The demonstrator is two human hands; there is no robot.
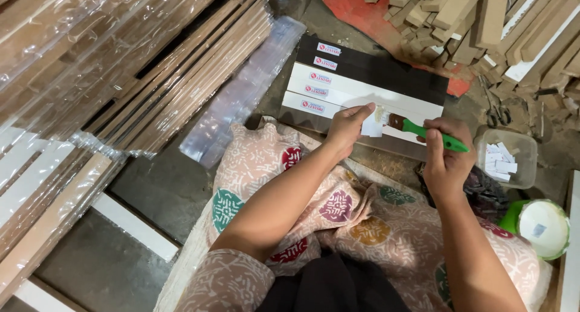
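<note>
My left hand [347, 128] pinches a small white paper label [372, 125] over a row of flat strips. My right hand [448, 160] grips a green-handled brush [426, 133] whose bristles touch the label's upper edge. Under both hands lie white strips [338, 88] and dark strips [386, 67] side by side, each with a small red-and-white sticker [321, 78] near its left end. I sit with patterned cloth over my knees.
A clear plastic tub [506, 157] of white labels stands right of my right hand, with a green pot with a white lid [542, 226] below it. Plastic-wrapped wooden strips [109, 64] are stacked at left. Wood offcuts [459, 16] are piled at the top right.
</note>
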